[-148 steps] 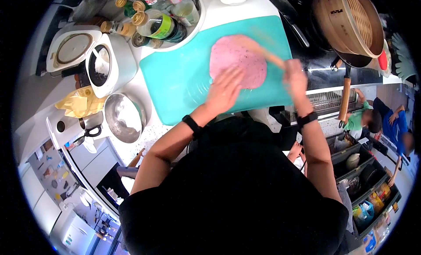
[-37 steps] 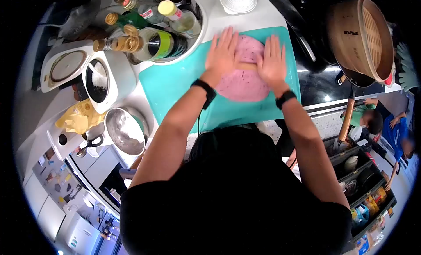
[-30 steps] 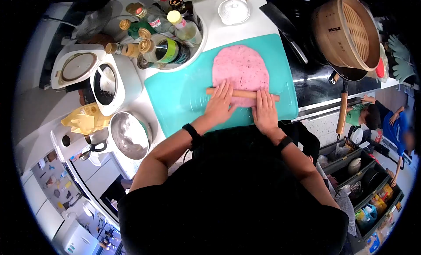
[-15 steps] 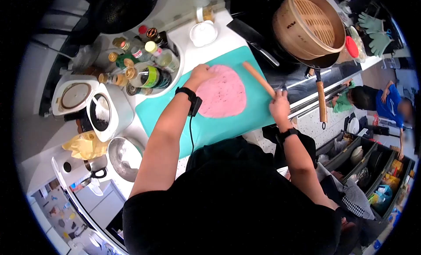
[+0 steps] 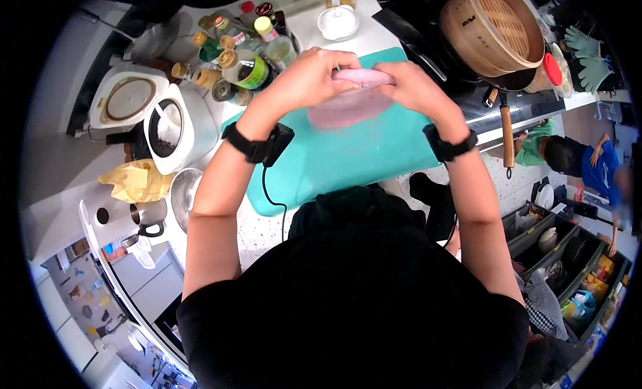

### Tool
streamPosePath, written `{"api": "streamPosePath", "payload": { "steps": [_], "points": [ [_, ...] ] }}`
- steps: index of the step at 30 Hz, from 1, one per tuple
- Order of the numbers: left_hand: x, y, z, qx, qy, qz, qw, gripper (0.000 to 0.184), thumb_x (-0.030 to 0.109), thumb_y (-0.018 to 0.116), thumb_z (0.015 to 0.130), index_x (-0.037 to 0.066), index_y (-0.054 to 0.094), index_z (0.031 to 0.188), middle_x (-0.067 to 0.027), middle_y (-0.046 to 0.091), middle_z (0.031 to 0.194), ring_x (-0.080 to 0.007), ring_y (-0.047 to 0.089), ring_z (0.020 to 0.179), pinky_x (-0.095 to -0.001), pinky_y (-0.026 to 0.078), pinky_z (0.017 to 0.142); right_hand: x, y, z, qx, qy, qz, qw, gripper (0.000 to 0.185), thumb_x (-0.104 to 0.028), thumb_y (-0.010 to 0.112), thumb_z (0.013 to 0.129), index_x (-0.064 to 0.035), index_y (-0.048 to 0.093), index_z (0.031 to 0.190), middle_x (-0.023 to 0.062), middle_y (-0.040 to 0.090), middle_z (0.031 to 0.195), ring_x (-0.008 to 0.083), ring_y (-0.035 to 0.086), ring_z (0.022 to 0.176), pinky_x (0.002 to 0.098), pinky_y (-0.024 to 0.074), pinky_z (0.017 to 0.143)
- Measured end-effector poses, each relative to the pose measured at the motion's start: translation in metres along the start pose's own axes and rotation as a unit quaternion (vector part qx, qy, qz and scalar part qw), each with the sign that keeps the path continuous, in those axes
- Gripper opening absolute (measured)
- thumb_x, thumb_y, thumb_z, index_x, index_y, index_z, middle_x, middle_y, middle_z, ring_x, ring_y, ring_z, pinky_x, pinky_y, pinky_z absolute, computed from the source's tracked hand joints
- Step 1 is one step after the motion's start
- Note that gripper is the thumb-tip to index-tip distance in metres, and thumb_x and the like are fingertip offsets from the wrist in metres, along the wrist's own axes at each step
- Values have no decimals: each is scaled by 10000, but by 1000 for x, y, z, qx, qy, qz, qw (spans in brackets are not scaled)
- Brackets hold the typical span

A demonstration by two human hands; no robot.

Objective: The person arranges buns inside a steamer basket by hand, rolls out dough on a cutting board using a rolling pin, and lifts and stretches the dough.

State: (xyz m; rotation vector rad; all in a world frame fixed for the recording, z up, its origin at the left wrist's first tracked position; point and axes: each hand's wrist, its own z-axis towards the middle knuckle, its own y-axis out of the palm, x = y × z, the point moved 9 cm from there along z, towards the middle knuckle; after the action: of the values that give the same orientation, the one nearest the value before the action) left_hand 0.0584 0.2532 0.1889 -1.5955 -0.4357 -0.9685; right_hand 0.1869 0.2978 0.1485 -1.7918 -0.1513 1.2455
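A pink sheet of dough (image 5: 351,111) hangs between my two hands, its upper edge raised off the teal mat (image 5: 334,158). My left hand (image 5: 313,76) pinches the edge on the left, and my right hand (image 5: 420,88) grips the same edge on the right. The raised edge is folded over toward me, and the lower part of the sheet is blurred. Whether its bottom still touches the mat, I cannot tell. Each wrist wears a black strap with a small device. No rolling pin shows in view now.
Bottles (image 5: 251,68) crowd the left of the mat, beside a white rice bin (image 5: 194,131) and a metal bowl (image 5: 184,191). Beyond it are a white lidded dish (image 5: 338,22) and a dark knife (image 5: 408,41). A bamboo steamer (image 5: 475,38) sits right. Two people (image 5: 592,155) are farther right.
The dough lay flat on the mat; now both hands hold it up. My right hand has let go of the wooden rolling pin and moved to the dough. The whole view has shifted slightly.
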Motion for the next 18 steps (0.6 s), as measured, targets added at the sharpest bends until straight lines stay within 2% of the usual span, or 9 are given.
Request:
{"api": "streamPosePath", "payload": {
  "steps": [4, 6, 8, 9, 11, 12, 14, 15, 18],
  "points": [
    [50, 10, -56, 92, 143, 125, 978, 251, 155, 787, 715, 138, 693, 947, -74, 701, 885, -307, 692, 827, -426, 555, 657, -29, 13, -44, 86, -73, -69, 991, 285, -135, 668, 811, -85, 680, 1091, 144, 714, 1022, 370, 676, 933, 452, 536, 811],
    [28, 61, -83, 22, 113, 204, 972, 294, 163, 778, 700, 122, 671, 971, -48, 705, 955, -294, 700, 855, -415, 566, 668, -21, 51, -67, 109, -94, -98, 985, 302, -135, 678, 804, -89, 679, 1103, 131, 707, 1097, 350, 675, 991, 434, 539, 845],
    [-25, 130, -114, -54, 72, 210, 974, 414, 196, 754, 783, 117, 645, 1175, -75, 674, 1210, -287, 656, 1126, -440, 554, 895, 2, 114, -90, 46, -101, -144, 983, 429, -174, 707, 822, -94, 633, 1238, 132, 603, 1339, 336, 598, 1197, 451, 493, 993],
    [-48, 155, -131, -55, 68, 206, 975, 414, 196, 754, 783, 117, 645, 1175, -75, 674, 1210, -287, 656, 1126, -440, 554, 895, 16, 135, -101, 40, -101, -141, 984, 429, -174, 707, 822, -94, 633, 1238, 132, 603, 1339, 336, 598, 1197, 451, 493, 993],
    [-92, 200, -166, -109, 42, 275, 954, 606, 254, 711, 887, 108, 523, 1445, -103, 485, 1523, -279, 408, 1446, -476, 352, 1175, 62, 159, -126, 72, 4, -143, 987, 573, -209, 720, 846, -61, 542, 1370, 179, 471, 1477, 378, 480, 1335, 504, 399, 1107],
    [-102, 210, -176, -112, 38, 270, 955, 606, 254, 711, 887, 108, 523, 1445, -103, 485, 1523, -279, 408, 1446, -476, 352, 1175, 93, 153, -136, 130, 48, -174, 975, 617, -223, 720, 856, -53, 502, 1408, 206, 446, 1489, 406, 460, 1341, 522, 376, 1120],
    [-119, 222, -191, -126, -10, 216, 968, 710, 324, 644, 955, 134, 351, 1572, -87, 307, 1644, -261, 199, 1548, -538, 130, 1251, 151, 125, -144, 167, 217, -223, 936, 664, -233, 715, 867, -19, 452, 1438, 256, 438, 1469, 467, 436, 1330, 524, 374, 1115],
    [-118, 225, -193, -130, -14, 211, 969, 710, 324, 644, 955, 134, 351, 1572, -87, 307, 1644, -261, 199, 1548, -538, 130, 1251, 148, 108, -144, 230, 178, -231, 929, 629, -208, 703, 878, -17, 447, 1420, 257, 470, 1412, 466, 472, 1271, 521, 398, 1080],
    [-116, 221, -184, -119, -22, 234, 965, 641, 331, 606, 978, 127, 398, 1549, -93, 337, 1632, -259, 263, 1528, -550, 172, 1236, 180, 100, -133, 198, 230, -302, 904, 571, -169, 688, 886, -8, 454, 1382, 231, 512, 1313, 451, 518, 1184, 536, 440, 1008]
  ]
}}
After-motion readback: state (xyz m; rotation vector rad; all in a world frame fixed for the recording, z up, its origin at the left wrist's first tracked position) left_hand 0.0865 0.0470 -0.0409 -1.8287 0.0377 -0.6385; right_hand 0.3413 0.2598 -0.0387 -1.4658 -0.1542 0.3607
